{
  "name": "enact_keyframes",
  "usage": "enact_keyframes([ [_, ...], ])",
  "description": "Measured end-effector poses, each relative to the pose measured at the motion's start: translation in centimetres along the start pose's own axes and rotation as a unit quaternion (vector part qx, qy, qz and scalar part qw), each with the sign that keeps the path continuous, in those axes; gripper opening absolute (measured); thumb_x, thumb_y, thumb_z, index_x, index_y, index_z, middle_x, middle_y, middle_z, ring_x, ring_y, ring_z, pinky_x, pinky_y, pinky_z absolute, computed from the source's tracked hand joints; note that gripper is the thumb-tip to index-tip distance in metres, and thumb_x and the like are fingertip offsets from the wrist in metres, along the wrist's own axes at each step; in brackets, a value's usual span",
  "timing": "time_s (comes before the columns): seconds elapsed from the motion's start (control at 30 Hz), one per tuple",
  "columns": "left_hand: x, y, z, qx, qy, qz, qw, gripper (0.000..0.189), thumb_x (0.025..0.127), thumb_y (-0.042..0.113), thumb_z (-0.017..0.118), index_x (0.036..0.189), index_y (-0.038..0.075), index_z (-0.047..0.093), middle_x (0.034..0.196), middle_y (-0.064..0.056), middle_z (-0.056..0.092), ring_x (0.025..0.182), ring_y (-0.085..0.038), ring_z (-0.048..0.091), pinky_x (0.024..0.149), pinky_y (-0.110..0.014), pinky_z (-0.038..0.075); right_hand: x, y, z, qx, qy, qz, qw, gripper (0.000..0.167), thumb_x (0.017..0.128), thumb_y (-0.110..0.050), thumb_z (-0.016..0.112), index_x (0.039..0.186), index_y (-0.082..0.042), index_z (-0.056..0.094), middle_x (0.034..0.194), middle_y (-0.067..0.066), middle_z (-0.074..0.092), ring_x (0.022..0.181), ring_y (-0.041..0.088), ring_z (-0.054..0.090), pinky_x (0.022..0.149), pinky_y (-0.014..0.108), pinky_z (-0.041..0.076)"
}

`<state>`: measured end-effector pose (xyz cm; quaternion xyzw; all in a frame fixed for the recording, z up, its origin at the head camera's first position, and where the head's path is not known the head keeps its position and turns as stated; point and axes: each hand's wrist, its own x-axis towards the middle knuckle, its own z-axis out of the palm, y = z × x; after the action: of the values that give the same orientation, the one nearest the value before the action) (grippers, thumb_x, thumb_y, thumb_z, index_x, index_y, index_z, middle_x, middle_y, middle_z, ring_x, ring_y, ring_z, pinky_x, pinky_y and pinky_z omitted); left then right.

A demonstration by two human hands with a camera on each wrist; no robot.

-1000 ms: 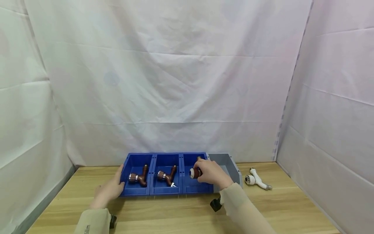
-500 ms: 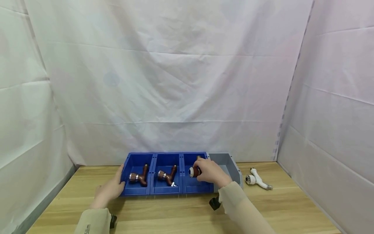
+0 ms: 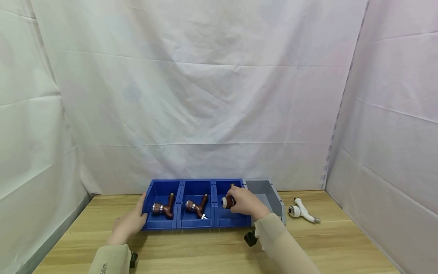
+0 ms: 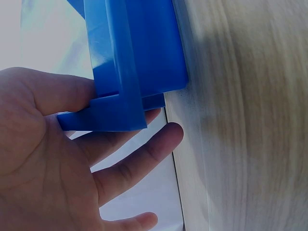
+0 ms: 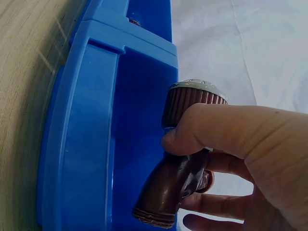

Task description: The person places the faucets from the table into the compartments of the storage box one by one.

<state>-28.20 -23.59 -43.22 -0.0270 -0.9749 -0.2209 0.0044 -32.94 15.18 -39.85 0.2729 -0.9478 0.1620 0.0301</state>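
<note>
Not much has moved in the last sec: my right hand [image 3: 247,203] is still clamped round the brown plastic tap w/ the ribbed silver-faced knob [image 5: 180,159], holding it inside the third blue plastic bin [image 3: 230,217], maybe a touch further in. It isn't lying on the bin floor yet, so I'd say placing is nearly done. My left hand [image 3: 131,220], fingers straight, keeps bracing the first blue plastic bin [image 4: 130,62] at its outer corner.
</note>
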Motion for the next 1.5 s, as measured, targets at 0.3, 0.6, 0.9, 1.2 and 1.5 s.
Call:
enact_keyframes([
  [0.3, 0.0, -0.1, 0.0, 0.000, -0.002, -0.002, 1.0000, 0.071, 0.098, 0.020, 0.044, 0.155, 0.007, 0.002, 0.136, -0.032, 0.047, 0.117, -0.056, 0.048, 0.089, -0.081, 0.024, 0.2, 0.2, 0.3, -0.004, -0.007, 0.006, 1.0000, 0.033, 0.078, -0.005, 0.074, 0.110, -0.010, 0.068, 0.130, 0.013, 0.057, 0.099, 0.025, 0.062, 0.060, 0.028, 0.043],
  [0.6, 0.1, -0.1, 0.1, -0.003, -0.003, -0.006, 1.0000, 0.072, 0.098, 0.019, 0.044, 0.155, 0.007, 0.002, 0.138, -0.032, 0.045, 0.118, -0.056, 0.046, 0.089, -0.080, 0.023, 0.6, 0.2, 1.0, -0.021, -0.019, 0.009, 0.9996, 0.032, 0.079, -0.005, 0.073, 0.110, -0.012, 0.068, 0.127, 0.011, 0.060, 0.094, 0.020, 0.062, 0.060, 0.028, 0.043],
  [0.9, 0.0, 0.0, 0.0, -0.004, 0.001, -0.005, 1.0000, 0.072, 0.098, 0.019, 0.044, 0.155, 0.006, 0.002, 0.138, -0.033, 0.044, 0.117, -0.056, 0.048, 0.088, -0.079, 0.027, 0.9, 0.2, 1.2, -0.041, -0.021, 0.008, 0.9989, 0.034, 0.078, -0.006, 0.075, 0.111, -0.011, 0.069, 0.129, 0.012, 0.059, 0.100, 0.026, 0.063, 0.063, 0.029, 0.044],
  [1.2, 0.0, 0.0, 0.1, -0.006, 0.001, -0.008, 0.9999, 0.071, 0.099, 0.019, 0.043, 0.155, 0.008, 0.002, 0.138, -0.033, 0.044, 0.117, -0.056, 0.048, 0.089, -0.080, 0.024, 1.2, 0.2, 1.4, -0.046, -0.026, 0.010, 0.9985, 0.030, 0.078, -0.006, 0.075, 0.107, -0.012, 0.070, 0.133, 0.014, 0.058, 0.110, 0.030, 0.060, 0.062, 0.030, 0.042],
  [1.5, 0.0, 0.0, 0.1, -0.008, 0.002, -0.007, 0.9999, 0.071, 0.099, 0.019, 0.044, 0.156, 0.008, 0.002, 0.138, -0.032, 0.044, 0.117, -0.056, 0.048, 0.089, -0.079, 0.025, 1.3, 0.2, 1.8, -0.051, -0.032, 0.013, 0.9981, 0.030, 0.078, -0.006, 0.075, 0.107, -0.011, 0.070, 0.136, 0.015, 0.054, 0.110, 0.031, 0.060, 0.065, 0.031, 0.045],
])
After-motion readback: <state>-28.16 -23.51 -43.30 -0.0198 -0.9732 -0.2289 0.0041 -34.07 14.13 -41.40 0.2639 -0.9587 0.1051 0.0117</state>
